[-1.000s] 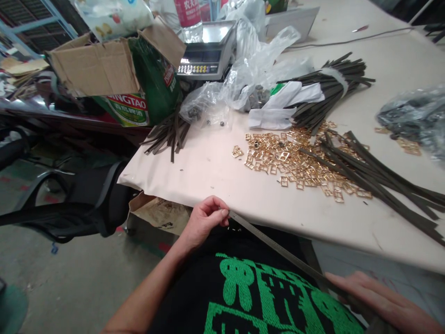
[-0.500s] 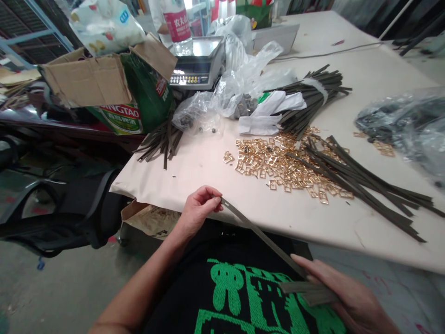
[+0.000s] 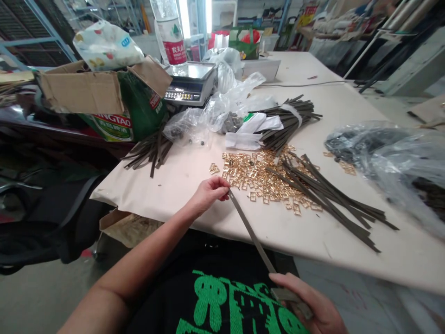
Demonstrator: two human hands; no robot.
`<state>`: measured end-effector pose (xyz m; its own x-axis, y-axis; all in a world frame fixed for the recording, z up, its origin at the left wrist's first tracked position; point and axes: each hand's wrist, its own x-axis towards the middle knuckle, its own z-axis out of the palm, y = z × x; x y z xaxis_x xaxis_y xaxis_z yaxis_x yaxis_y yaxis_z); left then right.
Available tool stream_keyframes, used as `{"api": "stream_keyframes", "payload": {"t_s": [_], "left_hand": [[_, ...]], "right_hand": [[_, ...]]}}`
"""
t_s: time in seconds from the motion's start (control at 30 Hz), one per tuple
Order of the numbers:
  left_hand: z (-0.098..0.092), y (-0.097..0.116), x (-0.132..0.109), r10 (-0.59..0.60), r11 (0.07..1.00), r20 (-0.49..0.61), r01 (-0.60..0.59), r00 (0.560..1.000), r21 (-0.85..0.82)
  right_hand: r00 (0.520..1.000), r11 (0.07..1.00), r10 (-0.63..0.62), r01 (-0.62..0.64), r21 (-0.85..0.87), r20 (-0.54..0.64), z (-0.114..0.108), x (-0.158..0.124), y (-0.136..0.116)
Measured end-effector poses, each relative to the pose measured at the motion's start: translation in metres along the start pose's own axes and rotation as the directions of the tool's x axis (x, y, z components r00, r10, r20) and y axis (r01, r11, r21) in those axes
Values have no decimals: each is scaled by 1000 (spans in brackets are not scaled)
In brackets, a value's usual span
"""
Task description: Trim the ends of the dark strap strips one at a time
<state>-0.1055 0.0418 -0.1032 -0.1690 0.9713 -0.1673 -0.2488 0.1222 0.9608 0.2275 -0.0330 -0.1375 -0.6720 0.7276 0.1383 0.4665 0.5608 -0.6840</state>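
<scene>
My left hand (image 3: 211, 191) pinches the far end of a long dark strap (image 3: 251, 232) just above the table's near edge, close to a heap of gold buckles (image 3: 259, 174). My right hand (image 3: 308, 304) holds the strap's near end low over my lap, fingers closed around it. The strap runs taut and slanted between both hands. Loose dark straps (image 3: 327, 192) lie across the buckle heap to the right.
A bundle of dark straps (image 3: 288, 120) with white cloth lies behind the buckles. A weighing scale (image 3: 189, 83), a green cardboard box (image 3: 114, 99) and clear plastic bags (image 3: 389, 153) crowd the beige table (image 3: 194, 162). More straps (image 3: 149, 148) hang at the left edge.
My left hand has lifted forward over the table toward the buckles with the strap end. My right hand has closed on the near end and moved left.
</scene>
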Motion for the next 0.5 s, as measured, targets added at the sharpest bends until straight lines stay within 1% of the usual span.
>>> {"api": "stream_keyframes", "payload": {"t_s": [0.1,0.17,0.27,0.37,0.43,0.5], "left_hand": [[1,-4,0,-13,1000,11,13,1000,0],[2,-4,0,-22,1000,18,22,1000,7],[8,-3,6,-24,1000,50,23,998,22],[26,1,27,-3,999,115,-1,993,37],[45,5,50,14,997,148,-25,989,73],[68,9,76,38,991,166,-59,985,121]], "right_hand": [[998,997,54,-57,-61,-44,3,-10,7],[996,993,78,-83,-89,-50,2,-14,11],[998,990,30,-36,-139,-49,-9,-15,17],[998,973,-10,-5,-229,-66,-40,-7,26],[997,944,-12,-14,-329,-76,-68,5,33],[996,906,7,-45,-422,-90,-99,22,42]]}}
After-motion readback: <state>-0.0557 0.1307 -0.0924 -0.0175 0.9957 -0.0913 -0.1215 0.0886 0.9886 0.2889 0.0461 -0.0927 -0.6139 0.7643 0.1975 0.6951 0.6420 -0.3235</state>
